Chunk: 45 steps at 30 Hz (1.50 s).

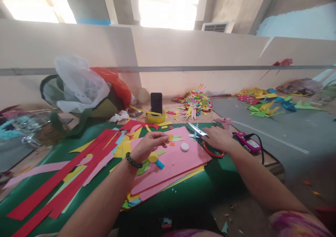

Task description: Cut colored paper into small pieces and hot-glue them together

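Note:
My left hand, with a dark bead bracelet at its wrist, pinches a small yellow paper piece with a jagged edge. It hovers over a stack of pink paper. My right hand is closed over the middle of a pair of scissors. Their blades point away to the upper left, and the red handles stick out below my palm. A white round cap, a yellow paper disc and small cut strips lie on the pink sheet between my hands.
Red paper strips cover the green surface at left. A phone stands by a yellow tape roll. Behind are a colourful paper ball and a bag. A pink glue gun and purple box sit right.

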### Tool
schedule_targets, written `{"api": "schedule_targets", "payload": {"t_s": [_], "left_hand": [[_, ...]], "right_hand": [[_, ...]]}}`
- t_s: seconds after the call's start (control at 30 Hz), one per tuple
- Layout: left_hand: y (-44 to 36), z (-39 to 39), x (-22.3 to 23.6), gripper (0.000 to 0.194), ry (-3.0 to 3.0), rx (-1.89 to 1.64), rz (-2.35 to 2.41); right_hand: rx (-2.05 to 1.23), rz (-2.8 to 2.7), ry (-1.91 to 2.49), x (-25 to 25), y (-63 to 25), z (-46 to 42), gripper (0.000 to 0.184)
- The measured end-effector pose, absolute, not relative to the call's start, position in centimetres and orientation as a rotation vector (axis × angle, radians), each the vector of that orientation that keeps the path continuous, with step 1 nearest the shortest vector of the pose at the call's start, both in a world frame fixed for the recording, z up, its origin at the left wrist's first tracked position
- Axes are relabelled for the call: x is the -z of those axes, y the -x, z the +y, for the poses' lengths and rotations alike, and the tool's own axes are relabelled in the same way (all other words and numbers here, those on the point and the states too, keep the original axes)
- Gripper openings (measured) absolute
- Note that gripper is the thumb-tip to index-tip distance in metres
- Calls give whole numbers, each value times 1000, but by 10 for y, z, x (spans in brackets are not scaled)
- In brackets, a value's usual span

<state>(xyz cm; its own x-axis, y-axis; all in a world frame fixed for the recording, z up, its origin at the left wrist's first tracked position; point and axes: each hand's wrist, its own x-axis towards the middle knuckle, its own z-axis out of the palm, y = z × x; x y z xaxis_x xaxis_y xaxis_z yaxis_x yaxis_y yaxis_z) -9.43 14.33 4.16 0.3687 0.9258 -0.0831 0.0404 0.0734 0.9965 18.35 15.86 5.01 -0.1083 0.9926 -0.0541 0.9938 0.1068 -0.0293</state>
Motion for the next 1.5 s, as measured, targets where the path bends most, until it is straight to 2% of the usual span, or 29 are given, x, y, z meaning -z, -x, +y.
{"api": "schedule_targets", "payload": {"t_s": [0.07,0.13,0.2,0.27,0.37,0.53,0.67,0.83,1.3,1.5], "left_hand": [[92,142,-42,38,-1317,-898,999],[90,143,-41,37,-1309,-933,1021],[89,144,-40,37,-1308,-959,1043],[89,145,-39,36,-1313,-988,1063],[90,146,-37,34,-1325,-1004,1074],[88,145,-36,31,-1347,-991,1026],[85,147,-31,30,-1323,-1028,1029],[80,148,-24,30,-1399,-1124,1088],[75,142,-25,30,-1332,-1131,1115],[76,140,-31,32,-1218,-1109,1125]], "right_hand": [[189,2567,-2051,-59,-167,157,34],[728,2994,-1896,-62,-146,160,35],[1254,3126,-1680,-60,-124,165,34],[1518,3113,-1626,-54,-107,170,32],[1717,3074,-1647,-46,-95,174,29],[1862,3075,-1531,-36,-96,175,31],[1829,3141,-1598,-25,-97,178,30],[1560,3329,-1681,-13,-96,180,29],[916,3660,-1403,-4,-93,166,34],[833,3706,-1430,-2,-94,171,25]]}}
